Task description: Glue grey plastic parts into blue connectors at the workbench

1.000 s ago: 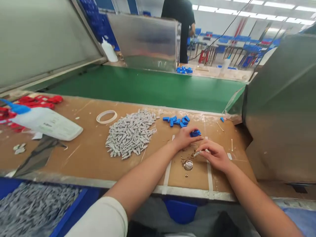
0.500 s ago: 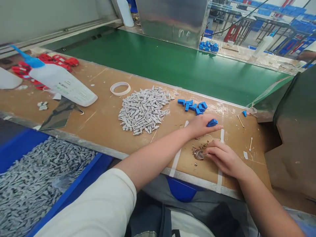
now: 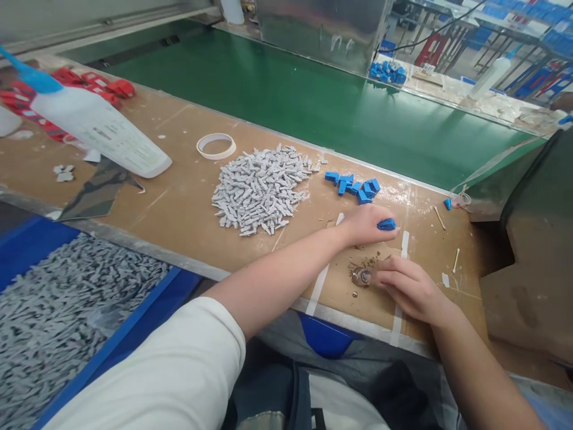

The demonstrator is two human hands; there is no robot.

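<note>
My left hand (image 3: 369, 225) is closed around a small blue plastic piece (image 3: 386, 224), one end of which sticks out past the fingers. Below it, my right hand (image 3: 405, 285) has its fingertips pinched together at the edge of a small, shiny, clear round dish or blob (image 3: 360, 276) on the bench. Whatever sits between those fingertips is too small to make out. Brown specks (image 3: 369, 261) lie around the shiny spot. Several more blue plastic pieces (image 3: 353, 186) lie just beyond my left hand, and a heap of small grey plastic parts (image 3: 259, 191) is to its left.
A tape roll (image 3: 216, 146) and a white squeeze bottle (image 3: 101, 128) lie left of the heap, with red parts (image 3: 92, 83) behind. A green belt (image 3: 286, 101) runs along the far side. A blue bin (image 3: 168, 286) of grey parts stands lower left; cotton swabs (image 3: 455, 261) lie right.
The view has shifted slightly, so the bench items sit a little higher. My left hand has turned slightly around the blue piece. The right hand stays beside the shiny spot.
</note>
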